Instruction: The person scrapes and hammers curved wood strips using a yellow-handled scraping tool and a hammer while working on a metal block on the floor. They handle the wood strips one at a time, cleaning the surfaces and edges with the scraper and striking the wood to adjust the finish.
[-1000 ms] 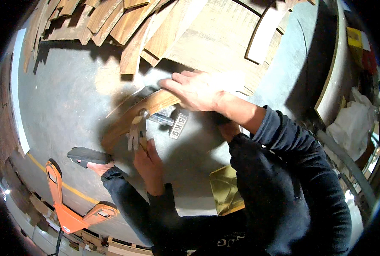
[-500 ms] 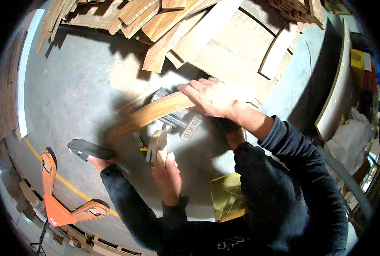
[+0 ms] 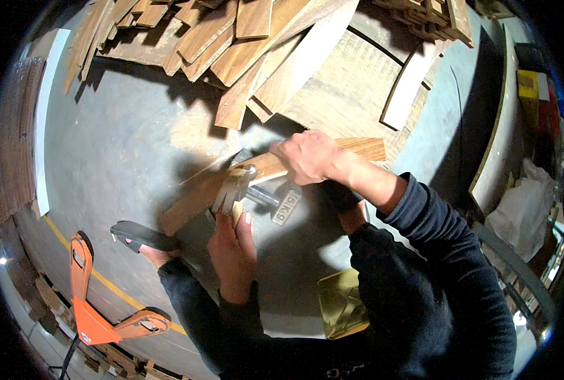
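Observation:
My right hand (image 3: 310, 155) grips a long wooden plank (image 3: 193, 196) near its middle and holds it slanted over a grey metal weight (image 3: 282, 206) on the concrete floor. My left hand (image 3: 231, 250) holds a hammer by its pale wooden handle. The steel hammer head (image 3: 232, 187) is at the plank's edge, just left of my right hand. Whether the head touches the wood is unclear. The plank's lower left end lies near the floor.
A heap of loose wooden planks (image 3: 250, 44) covers the floor at the top. A black sandal on a foot (image 3: 139, 235) is at the lower left, an orange pallet jack (image 3: 88, 304) beyond it. A gold box (image 3: 342, 304) sits by my right sleeve.
The hammer head has risen from below the plank up to its edge. My right hand has stayed gripped on the plank, which now points further right.

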